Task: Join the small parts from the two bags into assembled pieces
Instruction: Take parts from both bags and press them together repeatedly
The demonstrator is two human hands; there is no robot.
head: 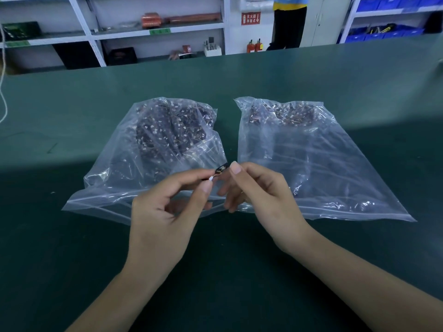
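Observation:
Two clear zip bags lie side by side on the green table point(72, 236), each holding many small dark parts with white connectors. The left bag point(134, 164) is fuller than the right bag point(323, 164). Both hands are raised over the gap between the bags. My left hand point(163, 212) pinches a small white connector point(211, 179) between thumb and forefinger. My right hand point(261, 197) pinches the far end of a small dark part point(221, 168) that meets the connector. Whether the two pieces are joined cannot be told.
A white cord point(2, 99) hangs at the far left edge. Beyond the table stand white shelves point(153, 32) with boxes and rolls, blue bins point(383, 32) at the right, fire extinguishers point(254, 45), and a person point(288, 22) standing.

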